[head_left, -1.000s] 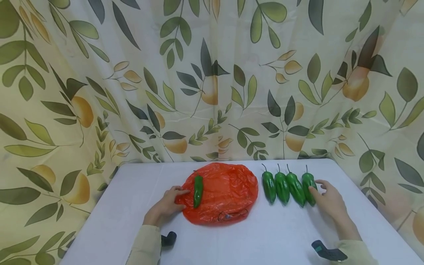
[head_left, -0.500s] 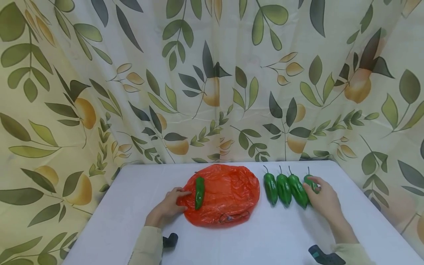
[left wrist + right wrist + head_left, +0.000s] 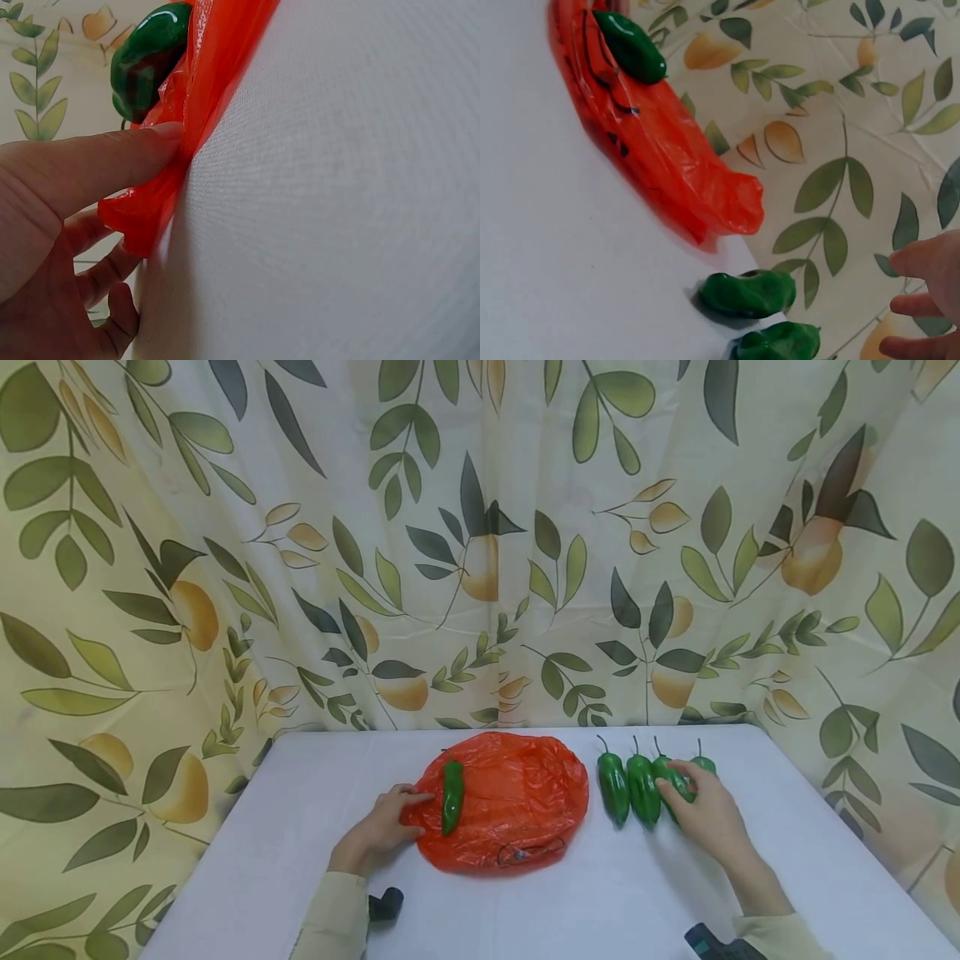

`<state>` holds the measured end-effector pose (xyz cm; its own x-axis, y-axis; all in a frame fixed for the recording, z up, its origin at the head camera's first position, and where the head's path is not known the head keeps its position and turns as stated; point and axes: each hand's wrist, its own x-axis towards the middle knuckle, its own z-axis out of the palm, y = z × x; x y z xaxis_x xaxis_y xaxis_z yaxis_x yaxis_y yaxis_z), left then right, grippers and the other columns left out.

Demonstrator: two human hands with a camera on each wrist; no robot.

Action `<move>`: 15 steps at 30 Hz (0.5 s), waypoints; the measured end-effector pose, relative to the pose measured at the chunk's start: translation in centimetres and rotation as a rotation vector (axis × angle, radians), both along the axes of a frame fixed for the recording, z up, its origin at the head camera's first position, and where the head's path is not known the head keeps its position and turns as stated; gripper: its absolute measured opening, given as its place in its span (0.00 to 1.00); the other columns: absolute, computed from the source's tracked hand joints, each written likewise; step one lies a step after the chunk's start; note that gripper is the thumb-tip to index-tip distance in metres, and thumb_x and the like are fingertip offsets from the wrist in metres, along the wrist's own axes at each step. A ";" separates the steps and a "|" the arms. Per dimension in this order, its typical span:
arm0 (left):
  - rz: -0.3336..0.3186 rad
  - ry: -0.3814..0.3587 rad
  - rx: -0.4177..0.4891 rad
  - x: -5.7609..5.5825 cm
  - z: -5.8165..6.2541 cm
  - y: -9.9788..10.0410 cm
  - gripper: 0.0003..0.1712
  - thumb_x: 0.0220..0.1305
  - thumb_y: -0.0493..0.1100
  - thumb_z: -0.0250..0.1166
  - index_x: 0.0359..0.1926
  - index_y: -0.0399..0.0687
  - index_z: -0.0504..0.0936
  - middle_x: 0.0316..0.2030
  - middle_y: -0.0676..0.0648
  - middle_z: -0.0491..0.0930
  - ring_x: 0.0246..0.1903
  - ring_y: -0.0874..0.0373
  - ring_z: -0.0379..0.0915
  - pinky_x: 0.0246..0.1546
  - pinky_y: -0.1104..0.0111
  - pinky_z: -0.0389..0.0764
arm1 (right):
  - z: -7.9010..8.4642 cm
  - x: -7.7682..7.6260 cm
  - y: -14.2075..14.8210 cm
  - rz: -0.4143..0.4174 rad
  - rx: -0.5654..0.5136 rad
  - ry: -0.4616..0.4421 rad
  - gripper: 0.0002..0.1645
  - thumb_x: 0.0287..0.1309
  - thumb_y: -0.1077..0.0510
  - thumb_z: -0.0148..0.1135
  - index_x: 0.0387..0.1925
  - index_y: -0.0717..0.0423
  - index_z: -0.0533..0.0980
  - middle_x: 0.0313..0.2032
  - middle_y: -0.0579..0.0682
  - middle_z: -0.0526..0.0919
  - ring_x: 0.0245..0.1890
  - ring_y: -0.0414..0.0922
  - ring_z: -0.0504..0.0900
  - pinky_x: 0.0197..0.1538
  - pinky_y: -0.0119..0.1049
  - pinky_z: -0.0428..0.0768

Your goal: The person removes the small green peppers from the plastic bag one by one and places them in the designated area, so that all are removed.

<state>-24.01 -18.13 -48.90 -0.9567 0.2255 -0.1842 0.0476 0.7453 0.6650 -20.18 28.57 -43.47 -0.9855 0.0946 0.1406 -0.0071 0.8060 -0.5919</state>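
A red plastic bag (image 3: pixel 517 810) lies spread on the white table, with one green pepper (image 3: pixel 452 797) on its left part. My left hand (image 3: pixel 382 824) pinches the bag's left edge; in the left wrist view, the thumb (image 3: pixel 127 157) presses on the red plastic and the other fingers are partly behind it. To the right of the bag, several green peppers (image 3: pixel 613 789) stand in a row, stems pointing away. Above the third pepper (image 3: pixel 663 767) is my right hand (image 3: pixel 708 810), fingers spread and partly covering it. In the right wrist view the visible fingers (image 3: pixel 922 304) hold nothing.
The white table (image 3: pixel 585 910) has its back edge against a leaf-and-fruit patterned curtain (image 3: pixel 480 568). Dark wrist-worn devices (image 3: pixel 386 904) show at both sleeves. The bag's handle, with dark markings, lies near its front edge.
My right hand has moved left from the fourth pepper to over the third one, leaving the fourth in the row. The left hand stays at the bag's edge.
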 end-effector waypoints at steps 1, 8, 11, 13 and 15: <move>-0.002 0.001 -0.002 0.0 0.0 0.0 0.33 0.61 0.41 0.72 0.67 0.60 0.77 0.69 0.45 0.65 0.68 0.45 0.59 0.61 0.42 0.77 | -0.1 0.0 -0.2 0.004 0.002 -0.002 0.34 0.73 0.47 0.53 0.68 0.67 0.66 0.62 0.76 0.71 0.58 0.73 0.74 0.51 0.67 0.78; -0.010 0.008 -0.011 0.0 0.0 -0.2 0.32 0.62 0.41 0.71 0.68 0.59 0.77 0.70 0.45 0.65 0.68 0.44 0.58 0.62 0.40 0.75 | -0.5 0.1 -2.1 0.069 0.007 0.014 0.32 0.72 0.48 0.57 0.67 0.65 0.68 0.63 0.74 0.72 0.59 0.71 0.75 0.55 0.67 0.78; -0.008 0.004 -0.008 -0.1 -0.1 -0.2 0.32 0.62 0.41 0.71 0.68 0.59 0.77 0.70 0.45 0.65 0.69 0.44 0.58 0.63 0.41 0.75 | -0.8 0.1 -2.8 0.098 0.007 0.032 0.31 0.70 0.49 0.59 0.66 0.65 0.70 0.63 0.72 0.73 0.59 0.69 0.76 0.56 0.67 0.78; -0.011 0.005 -0.008 -0.1 -0.1 -0.2 0.32 0.62 0.41 0.71 0.68 0.59 0.76 0.70 0.45 0.65 0.68 0.44 0.59 0.63 0.41 0.75 | -1.0 0.2 -3.3 0.107 0.004 0.025 0.31 0.69 0.50 0.60 0.66 0.64 0.70 0.63 0.71 0.73 0.60 0.69 0.75 0.58 0.67 0.77; -0.020 0.012 -0.014 -0.1 -0.1 -0.2 0.32 0.62 0.41 0.71 0.68 0.59 0.76 0.70 0.45 0.65 0.68 0.44 0.59 0.63 0.41 0.75 | -1.2 0.2 -3.8 0.117 0.006 0.012 0.32 0.69 0.50 0.61 0.67 0.64 0.70 0.65 0.70 0.73 0.63 0.69 0.72 0.59 0.68 0.76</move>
<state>-24.16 -18.30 -48.99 -0.9541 0.2420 -0.1762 0.0705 0.7537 0.6535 -20.01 24.78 -44.66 -0.9880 -0.0222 0.1528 -0.1087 0.8027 -0.5864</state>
